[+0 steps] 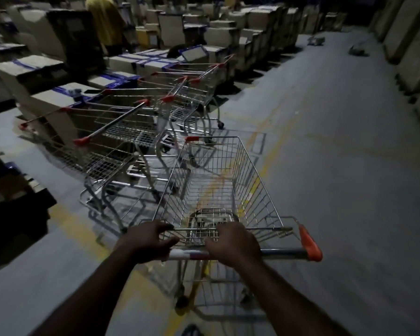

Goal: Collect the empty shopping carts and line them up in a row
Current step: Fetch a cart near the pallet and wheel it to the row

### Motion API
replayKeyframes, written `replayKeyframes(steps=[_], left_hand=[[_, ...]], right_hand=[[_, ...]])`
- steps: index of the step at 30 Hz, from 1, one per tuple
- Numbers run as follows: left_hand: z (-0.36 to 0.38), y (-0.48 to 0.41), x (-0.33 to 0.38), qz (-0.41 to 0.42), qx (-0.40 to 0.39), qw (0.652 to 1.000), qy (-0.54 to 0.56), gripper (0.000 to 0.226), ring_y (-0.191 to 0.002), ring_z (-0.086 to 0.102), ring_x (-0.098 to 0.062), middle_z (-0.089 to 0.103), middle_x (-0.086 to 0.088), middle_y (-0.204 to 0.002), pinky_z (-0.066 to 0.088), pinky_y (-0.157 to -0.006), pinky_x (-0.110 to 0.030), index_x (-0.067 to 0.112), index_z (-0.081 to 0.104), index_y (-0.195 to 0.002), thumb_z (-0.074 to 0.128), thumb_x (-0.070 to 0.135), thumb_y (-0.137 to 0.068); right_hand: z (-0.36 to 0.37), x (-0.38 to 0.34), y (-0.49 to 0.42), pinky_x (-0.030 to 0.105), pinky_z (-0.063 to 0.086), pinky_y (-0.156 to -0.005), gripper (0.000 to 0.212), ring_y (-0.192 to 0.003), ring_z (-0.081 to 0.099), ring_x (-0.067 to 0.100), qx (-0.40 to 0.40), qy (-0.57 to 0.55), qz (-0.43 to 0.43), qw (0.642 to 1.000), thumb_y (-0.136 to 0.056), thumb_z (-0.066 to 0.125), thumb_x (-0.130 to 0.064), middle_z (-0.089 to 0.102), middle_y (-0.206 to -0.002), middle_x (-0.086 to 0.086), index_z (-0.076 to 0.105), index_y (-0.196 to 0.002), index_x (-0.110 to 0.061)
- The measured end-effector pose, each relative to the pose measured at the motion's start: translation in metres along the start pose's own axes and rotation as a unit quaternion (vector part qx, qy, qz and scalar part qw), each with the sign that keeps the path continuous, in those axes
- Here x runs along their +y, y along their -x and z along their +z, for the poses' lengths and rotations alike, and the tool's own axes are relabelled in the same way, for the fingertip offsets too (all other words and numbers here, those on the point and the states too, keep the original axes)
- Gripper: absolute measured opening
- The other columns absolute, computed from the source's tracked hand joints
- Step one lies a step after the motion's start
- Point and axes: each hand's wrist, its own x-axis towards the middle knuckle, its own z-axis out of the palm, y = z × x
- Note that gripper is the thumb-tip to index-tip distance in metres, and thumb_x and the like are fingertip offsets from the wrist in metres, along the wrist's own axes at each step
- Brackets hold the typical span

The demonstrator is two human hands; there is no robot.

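cart [252,185] stands empty straight ahead, long axis pointing away, left hand [147,241] and right hand [233,248] both curled round its handle [281,251], with the parked row [117,139] just beside it on the left

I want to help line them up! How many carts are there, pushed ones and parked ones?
Pushed cart: 1
Parked carts: 3 that I can tell apart; the far ones overlap in the dark
Total: 4
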Motion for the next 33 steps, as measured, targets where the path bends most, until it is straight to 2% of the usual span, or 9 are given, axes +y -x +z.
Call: replayKeyframes(steps=[6,10,13,15,19,22,25,29,33], left_hand=[[-0.028,-0.108,0.007,0.074,-0.003,0.997,-0.015,0.071,-0.115,0.062,-0.007,0.062,0.013,-0.136,0.043,-0.080,-0.023,0.037,0.060,-0.134,0.045,0.083,-0.082],[-0.039,-0.187,0.019,0.127,-0.017,0.991,-0.026,0.092,-0.127,0.056,-0.013,0.054,0.010,-0.146,0.048,-0.097,-0.031,0.037,0.050,-0.143,0.028,0.095,-0.075],[-0.045,-0.229,0.035,0.185,-0.026,0.980,-0.072,0.096,-0.139,0.044,-0.016,0.038,0.011,-0.157,0.042,-0.108,-0.037,0.041,0.034,-0.153,0.024,0.096,-0.075],[-0.052,-0.257,0.047,0.223,-0.025,0.969,-0.104,0.107,-0.142,0.039,-0.018,0.034,0.011,-0.160,0.040,-0.110,-0.039,0.041,0.027,-0.155,0.010,0.101,-0.068],[-0.063,-0.309,0.069,0.253,-0.033,0.957,-0.136,0.129,-0.145,0.034,-0.019,0.032,0.011,-0.161,0.036,-0.112,-0.036,0.035,0.035,-0.153,-0.012,0.102,-0.053],[-0.067,-0.350,0.080,0.254,-0.033,0.958,-0.132,0.130,-0.143,0.037,-0.018,0.035,0.013,-0.159,0.039,-0.110,-0.035,0.034,0.049,-0.145,-0.011,0.102,-0.052],[-0.071,-0.389,0.091,0.255,-0.023,0.958,-0.131,0.118,-0.140,0.041,-0.018,0.038,0.015,-0.157,0.042,-0.107,-0.036,0.035,0.053,-0.141,-0.001,0.102,-0.060],[-0.078,-0.443,0.111,0.250,-0.020,0.958,-0.136,0.124,-0.141,0.039,-0.016,0.037,0.016,-0.157,0.041,-0.108,-0.037,0.035,0.051,-0.144,-0.006,0.102,-0.056],[-0.083,-0.509,0.134,0.242,-0.024,0.960,-0.142,0.130,-0.144,0.036,-0.015,0.034,0.013,-0.159,0.039,-0.111,-0.037,0.034,0.046,-0.148,-0.013,0.101,-0.054]], right_hand=[[-0.018,0.011,-0.083,0.039,0.052,-0.082,0.067,-0.106,0.062,0.031,0.023,0.019,0.003,1.000,-0.081,0.042,-0.071,0.065,-0.114,0.007,0.068,-0.114,-0.019],[-0.037,0.032,-0.147,0.039,0.049,-0.083,0.067,-0.109,0.060,0.031,0.033,0.030,-0.002,0.999,-0.087,0.038,-0.074,0.064,-0.119,0.007,0.067,-0.115,-0.020],[-0.050,0.055,-0.187,0.040,0.047,-0.095,0.078,-0.124,0.055,0.025,0.015,0.055,-0.053,0.997,-0.088,0.027,-0.083,0.061,-0.133,0.001,0.061,-0.133,-0.028],[-0.060,0.067,-0.213,0.043,0.043,-0.102,0.088,-0.134,0.047,0.023,-0.003,0.082,-0.094,0.992,-0.085,0.013,-0.089,0.054,-0.145,-0.003,0.054,-0.140,-0.033],[-0.084,0.085,-0.261,0.045,0.037,-0.110,0.111,-0.146,0.034,0.024,-0.054,0.126,-0.106,0.985,-0.071,-0.006,-0.094,0.035,-0.162,-0.002,0.051,-0.145,-0.036],[-0.089,0.101,-0.302,0.045,0.034,-0.113,0.102,-0.149,0.030,0.021,-0.073,0.116,-0.076,0.988,-0.076,0.006,-0.096,0.030,-0.165,-0.007,0.049,-0.147,-0.037],[-0.096,0.119,-0.343,0.046,0.035,-0.113,0.101,-0.148,0.032,0.019,-0.073,0.094,-0.056,0.991,-0.074,0.014,-0.100,0.034,-0.162,-0.011,0.046,-0.148,-0.040],[-0.111,0.144,-0.400,0.048,0.038,-0.110,0.113,-0.146,0.035,0.016,-0.066,0.039,-0.036,0.996,-0.061,0.018,-0.107,0.039,-0.159,-0.014,0.049,-0.146,-0.041],[-0.130,0.171,-0.463,0.048,0.036,-0.113,0.102,-0.148,0.031,0.019,-0.071,0.043,-0.047,0.995,-0.069,0.024,-0.102,0.036,-0.161,-0.012,0.046,-0.149,-0.041]])
